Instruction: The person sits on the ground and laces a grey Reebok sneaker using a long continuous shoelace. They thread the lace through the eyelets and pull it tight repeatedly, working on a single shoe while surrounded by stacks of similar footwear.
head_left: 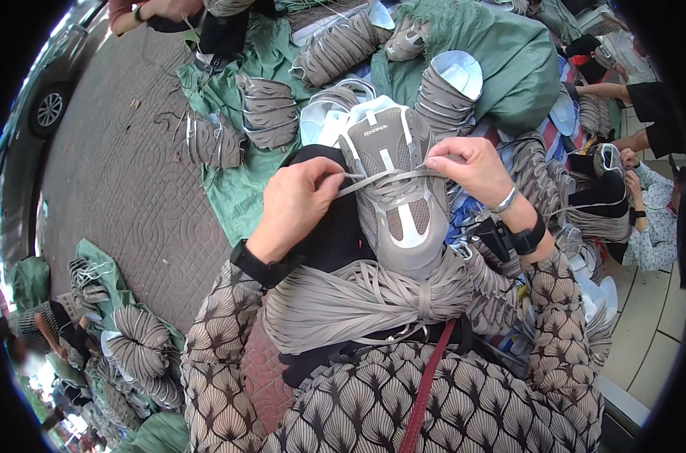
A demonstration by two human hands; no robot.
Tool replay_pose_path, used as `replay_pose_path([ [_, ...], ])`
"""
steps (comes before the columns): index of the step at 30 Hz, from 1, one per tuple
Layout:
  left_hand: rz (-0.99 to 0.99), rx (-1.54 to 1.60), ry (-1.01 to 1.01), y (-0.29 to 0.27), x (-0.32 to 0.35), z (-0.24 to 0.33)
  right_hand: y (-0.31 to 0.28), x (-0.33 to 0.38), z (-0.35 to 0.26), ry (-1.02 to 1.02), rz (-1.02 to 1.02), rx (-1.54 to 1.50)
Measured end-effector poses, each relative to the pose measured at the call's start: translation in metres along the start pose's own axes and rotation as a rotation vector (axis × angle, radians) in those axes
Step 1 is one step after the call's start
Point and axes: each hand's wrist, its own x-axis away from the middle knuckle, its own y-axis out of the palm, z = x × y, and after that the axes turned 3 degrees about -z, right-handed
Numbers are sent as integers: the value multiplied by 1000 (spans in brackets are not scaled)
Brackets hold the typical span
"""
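Note:
A grey shoe upper (388, 143) with mesh panels and white trim lies across my lap, tongue pointing away from me and toe toward me. A flat grey shoelace (381, 181) crosses over its lower eyelets. My left hand (301, 198) pinches one end of the lace at the upper's left side. On the other side, my right hand (470, 167) pinches the other end close to the eyelets, fingers pressed together. Below the toe, a thick tied bundle of grey laces (335, 306) rests on my lap.
Stacks of nested shoe uppers (267, 112) lie on green sacking (233, 189) ahead. A large green sack (502, 60) bulges at the far right. More uppers are piled beside my right arm. Other people sit at both sides; a car (52, 106) stands at the far left.

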Motion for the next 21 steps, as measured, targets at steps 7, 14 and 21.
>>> replay_pose_path([
  [7, 57, -157, 68, 8, 6, 8, 10, 4, -6, -224, 171, 399],
  [14, 69, -142, 52, 15, 15, 11, 39, 5, -6, -384, 252, 558],
  [21, 46, -168, 97, 21, 15, 13, 36, 5, -1, -317, 240, 494],
])
